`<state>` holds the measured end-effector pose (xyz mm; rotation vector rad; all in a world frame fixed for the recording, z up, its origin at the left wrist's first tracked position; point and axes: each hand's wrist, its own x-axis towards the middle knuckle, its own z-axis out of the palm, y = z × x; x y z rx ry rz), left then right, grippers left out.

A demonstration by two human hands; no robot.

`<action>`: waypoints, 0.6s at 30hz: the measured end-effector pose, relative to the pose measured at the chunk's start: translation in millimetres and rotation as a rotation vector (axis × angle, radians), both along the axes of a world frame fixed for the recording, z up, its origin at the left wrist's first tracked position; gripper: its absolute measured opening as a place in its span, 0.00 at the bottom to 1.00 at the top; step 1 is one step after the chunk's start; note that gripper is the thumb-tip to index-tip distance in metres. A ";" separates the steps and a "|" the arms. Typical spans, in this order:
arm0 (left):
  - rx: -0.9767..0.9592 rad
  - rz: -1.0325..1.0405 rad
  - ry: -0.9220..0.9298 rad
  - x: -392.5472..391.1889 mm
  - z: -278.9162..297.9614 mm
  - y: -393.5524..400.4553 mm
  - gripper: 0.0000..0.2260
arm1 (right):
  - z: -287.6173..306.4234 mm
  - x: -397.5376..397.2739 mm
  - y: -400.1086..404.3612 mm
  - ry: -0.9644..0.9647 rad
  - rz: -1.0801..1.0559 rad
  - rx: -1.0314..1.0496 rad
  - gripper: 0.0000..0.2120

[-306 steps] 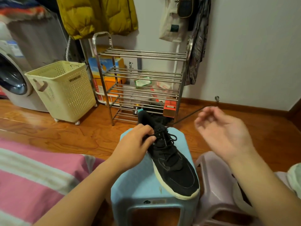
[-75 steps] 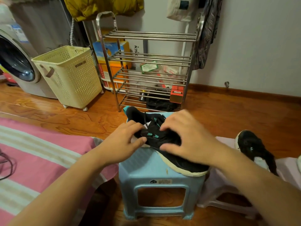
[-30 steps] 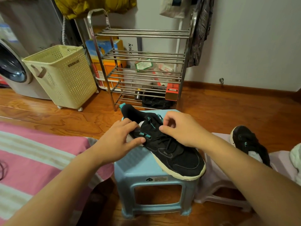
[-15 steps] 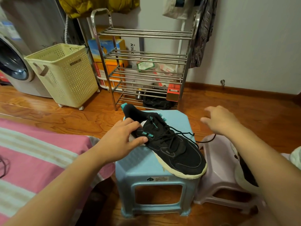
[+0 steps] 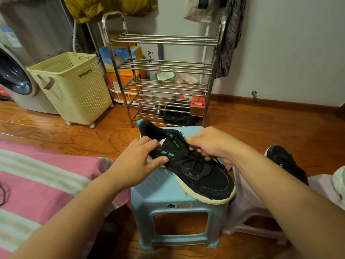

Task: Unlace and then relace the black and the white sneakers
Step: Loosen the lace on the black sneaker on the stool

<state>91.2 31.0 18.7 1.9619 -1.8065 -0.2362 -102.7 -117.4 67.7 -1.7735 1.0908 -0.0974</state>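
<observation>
R hand (image 5: 209, 144) back on laces (image 5: 194, 159).

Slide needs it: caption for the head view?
Both hands work a black sneaker on a blue stool.

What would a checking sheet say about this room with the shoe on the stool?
Surface: blue stool on a wood floor; a pale pink stool beside it.
Job's things: black sneaker lies on the blue stool, toe towards the camera; second black sneaker on the pink stool; a white shoe's edge at the far right.
Clutter: laundry basket, metal shoe rack with boxes behind it.
Hands: left hand holds the sneaker's side; right hand pinches the black lace.
Cables: a dark cord on the striped blanket.
Surroundings: washing machine, yellow jacket, white wall.
</observation>
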 end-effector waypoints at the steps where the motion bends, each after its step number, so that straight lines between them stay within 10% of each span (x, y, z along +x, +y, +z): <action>1: 0.001 -0.003 -0.004 0.3 0.3 -0.1 0.14 | 0.9 1.9 -1.2 0.059 0.036 -0.003 0.18; 10: -0.005 -0.003 -0.018 8.0 -4.5 -0.3 0.20 | 1.1 -9.4 -23.8 -0.082 0.009 0.332 0.14; 15: -0.031 -0.029 -0.091 -3.0 -4.8 -5.6 0.13 | -10.6 -11.6 -25.6 0.414 -0.012 -0.262 0.08; 18: -0.025 -0.069 -0.092 -0.4 -5.2 -3.1 0.12 | -19.5 12.1 -22.1 0.095 -0.011 -0.353 0.13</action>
